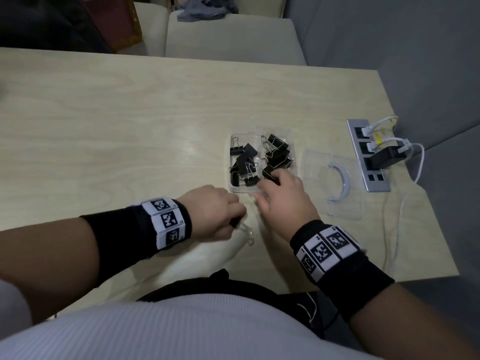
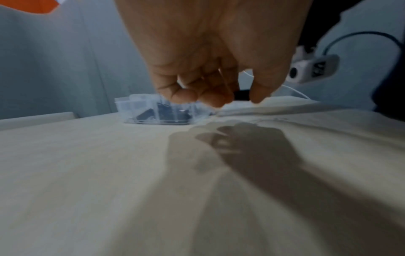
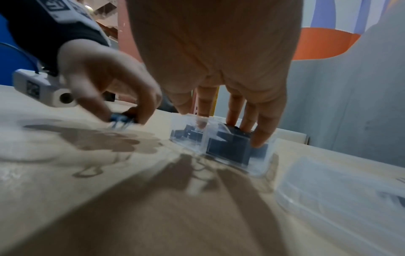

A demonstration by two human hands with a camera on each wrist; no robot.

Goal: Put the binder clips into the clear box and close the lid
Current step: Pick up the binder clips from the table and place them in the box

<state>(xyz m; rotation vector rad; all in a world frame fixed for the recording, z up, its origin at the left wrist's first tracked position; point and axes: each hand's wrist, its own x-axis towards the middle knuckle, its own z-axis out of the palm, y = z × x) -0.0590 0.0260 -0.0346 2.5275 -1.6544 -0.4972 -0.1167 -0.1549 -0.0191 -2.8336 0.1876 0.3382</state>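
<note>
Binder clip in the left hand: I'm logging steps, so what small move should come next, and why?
Probably carry the binder clip pinched by the left hand forward and drop it into the clear box, which sits open just ahead with other clips inside. The lid lies off to its right; the right hand reaches into the box.

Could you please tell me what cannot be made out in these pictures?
- Head view: the binder clip held by the left hand is motion-blurred and half hidden by the fingers.
- Right wrist view: the right hand covers part of the clear box, so the clips under its fingers are hidden.
- Right wrist view: the lid is cut off by the edge.
</note>
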